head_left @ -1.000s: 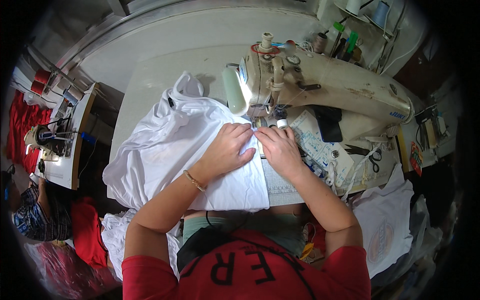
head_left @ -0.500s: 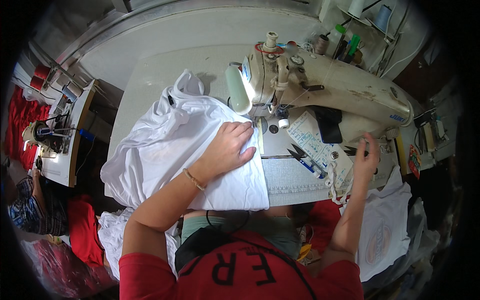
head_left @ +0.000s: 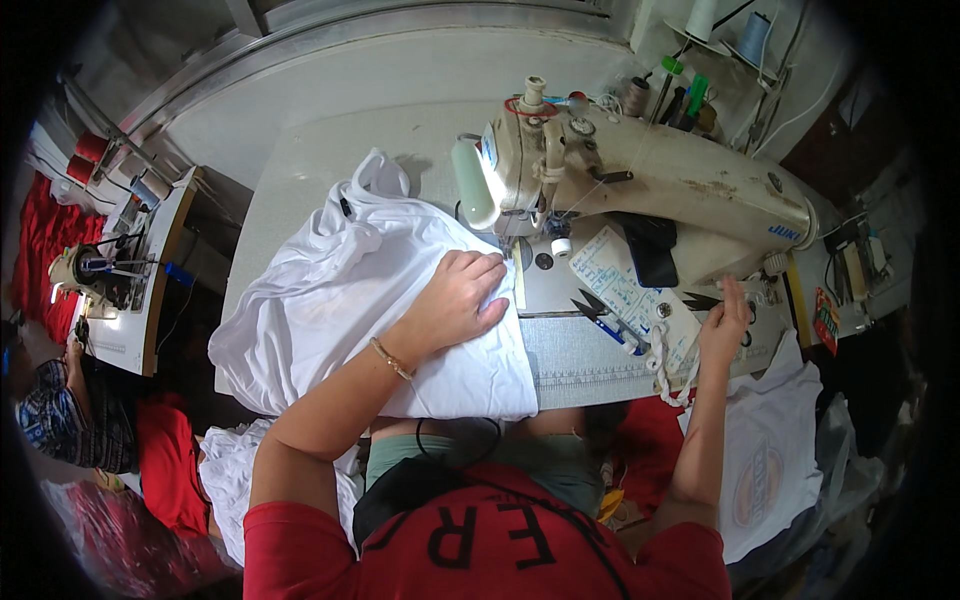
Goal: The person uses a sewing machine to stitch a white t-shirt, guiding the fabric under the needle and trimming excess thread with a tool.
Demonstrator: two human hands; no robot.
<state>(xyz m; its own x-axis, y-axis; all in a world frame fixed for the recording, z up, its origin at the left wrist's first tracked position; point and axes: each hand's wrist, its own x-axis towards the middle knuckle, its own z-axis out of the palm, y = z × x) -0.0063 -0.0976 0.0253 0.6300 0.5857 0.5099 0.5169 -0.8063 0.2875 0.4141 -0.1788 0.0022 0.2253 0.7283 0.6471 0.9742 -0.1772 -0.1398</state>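
A white garment (head_left: 330, 290) lies spread over the left part of the sewing table, its right edge running up to the needle of a cream sewing machine (head_left: 660, 170). My left hand (head_left: 458, 295) rests on this cloth just in front of the needle, fingers laid on it and thumb apart. At the right, my right hand (head_left: 727, 322) is over dark scissors (head_left: 702, 301), covering part of them, with its fingers stretched out; no grip on them shows. Blue-handled thread snips (head_left: 608, 325) lie between the two hands.
A black phone (head_left: 652, 252) and a written paper card (head_left: 612, 270) lie under the machine arm. White braided cord (head_left: 660, 365) hangs near the table's front edge. A printed white shirt (head_left: 765, 460) hangs at the right. Another person (head_left: 70, 400) sits at a machine on the far left.
My right hand has come down from a raised pose beside the machine onto the dark scissors, its fingers straighter. My left hand keeps its place on the white garment.
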